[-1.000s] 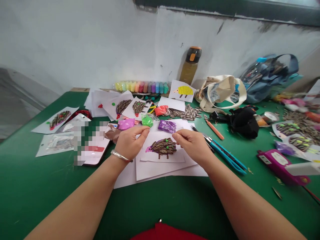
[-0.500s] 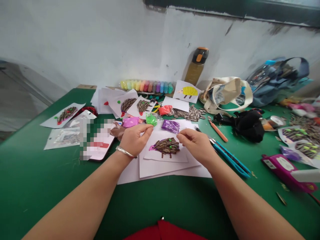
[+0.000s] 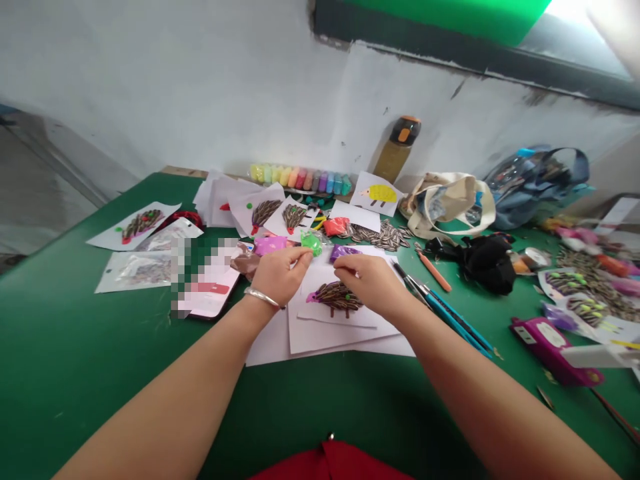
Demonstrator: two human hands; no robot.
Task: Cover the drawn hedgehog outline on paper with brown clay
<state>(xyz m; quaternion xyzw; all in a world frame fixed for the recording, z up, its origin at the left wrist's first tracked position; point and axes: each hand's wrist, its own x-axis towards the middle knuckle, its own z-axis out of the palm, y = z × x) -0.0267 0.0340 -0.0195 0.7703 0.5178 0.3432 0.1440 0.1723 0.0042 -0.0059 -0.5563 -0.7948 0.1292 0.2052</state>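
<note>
My left hand [image 3: 286,275], with a silver bangle at the wrist, is closed in a pinch just in front of a packet of green clay [image 3: 311,241]. Anything between its fingertips is too small to make out. My right hand [image 3: 369,285] is pinched too, over the right part of a hedgehog picture [image 3: 331,295], and its fingertips are hidden. The hedgehog has a pink face, a body of sunflower seeds and green dots; it lies on white paper [image 3: 320,341]. Purple clay [image 3: 344,252] sits behind my right hand, pink clay [image 3: 270,245] behind my left.
A phone [image 3: 213,293] and seed packets [image 3: 137,270] lie left. More hedgehog pictures [image 3: 265,212], loose seeds [image 3: 383,235] and a clay set [image 3: 300,179] are at the back. Blue-handled tools [image 3: 457,320], a glue gun [image 3: 555,350] and a cloth bag [image 3: 450,200] stand or lie right.
My right hand has moved left, closer to my left hand, and now covers part of the hedgehog and the purple clay. The camera view has shifted slightly.
</note>
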